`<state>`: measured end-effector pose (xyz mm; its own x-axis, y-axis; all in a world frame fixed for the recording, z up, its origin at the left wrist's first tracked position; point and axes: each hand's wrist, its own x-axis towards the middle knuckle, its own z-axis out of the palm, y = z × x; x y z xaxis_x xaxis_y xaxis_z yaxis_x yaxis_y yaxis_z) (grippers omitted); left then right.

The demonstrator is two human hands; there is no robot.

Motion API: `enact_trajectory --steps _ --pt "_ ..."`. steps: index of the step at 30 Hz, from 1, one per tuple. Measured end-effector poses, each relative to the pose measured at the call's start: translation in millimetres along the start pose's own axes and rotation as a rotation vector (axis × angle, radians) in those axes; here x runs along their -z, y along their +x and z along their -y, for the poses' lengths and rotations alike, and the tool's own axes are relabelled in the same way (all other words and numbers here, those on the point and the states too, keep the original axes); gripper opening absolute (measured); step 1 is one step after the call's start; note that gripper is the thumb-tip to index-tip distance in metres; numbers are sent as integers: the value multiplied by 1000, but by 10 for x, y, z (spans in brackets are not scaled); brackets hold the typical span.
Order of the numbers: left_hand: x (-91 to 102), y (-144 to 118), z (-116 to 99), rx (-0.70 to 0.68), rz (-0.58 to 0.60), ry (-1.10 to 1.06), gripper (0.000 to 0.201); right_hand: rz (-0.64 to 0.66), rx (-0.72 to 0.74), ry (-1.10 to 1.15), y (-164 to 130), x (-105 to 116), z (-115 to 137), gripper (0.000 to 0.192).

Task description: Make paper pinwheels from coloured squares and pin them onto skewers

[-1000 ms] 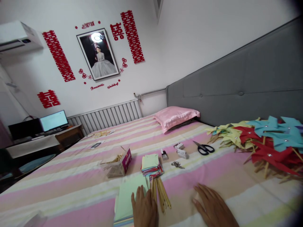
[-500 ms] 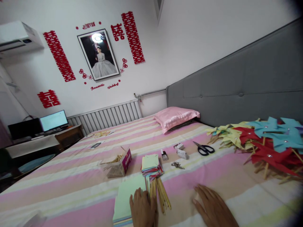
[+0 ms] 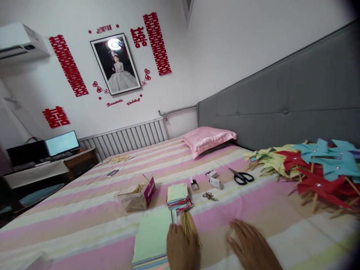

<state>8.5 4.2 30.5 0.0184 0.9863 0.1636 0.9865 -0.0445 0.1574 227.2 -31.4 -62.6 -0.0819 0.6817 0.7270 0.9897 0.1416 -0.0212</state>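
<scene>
- Since the earlier frames the left hand [image 3: 181, 247] had slid rightward — off the green top sheet of the flat paper stack [image 3: 152, 238] and onto the near ends of the wooden sticks [image 3: 189, 227]; the right hand [image 3: 251, 247] had barely shifted.
- The left hand lay over the stick bundle with fingers curled down onto it; whether it had actually closed around any stick could not be told.
- The right hand rested flat and spread on the striped bedspread [image 3: 84, 221], holding nothing, well to the right of the sticks.
- Work already done, as I judged it: a large heap of finished pinwheels [image 3: 315, 168] — yellow, red and blue — lay at the right, near the headboard.
- Work left, by the look of the supplies: the flat paper stack just left of the sticks, a smaller pile of coloured squares [image 3: 178, 195] just beyond them, and a box of more sticks [image 3: 139, 195] further left.
- Scissors [image 3: 240, 176] lay untouched between the squares and the pinwheels, with a few small metal pins [image 3: 208, 195] nearby.
</scene>
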Motion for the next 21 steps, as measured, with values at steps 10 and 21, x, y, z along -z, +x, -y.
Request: enact_trajectory --steps 10,21 --pt "48 174 -465 194 79 75 42 -92 44 -47 61 61 10 41" --pt "-46 371 -201 306 252 -114 23 -93 6 -4 50 18 9 39"
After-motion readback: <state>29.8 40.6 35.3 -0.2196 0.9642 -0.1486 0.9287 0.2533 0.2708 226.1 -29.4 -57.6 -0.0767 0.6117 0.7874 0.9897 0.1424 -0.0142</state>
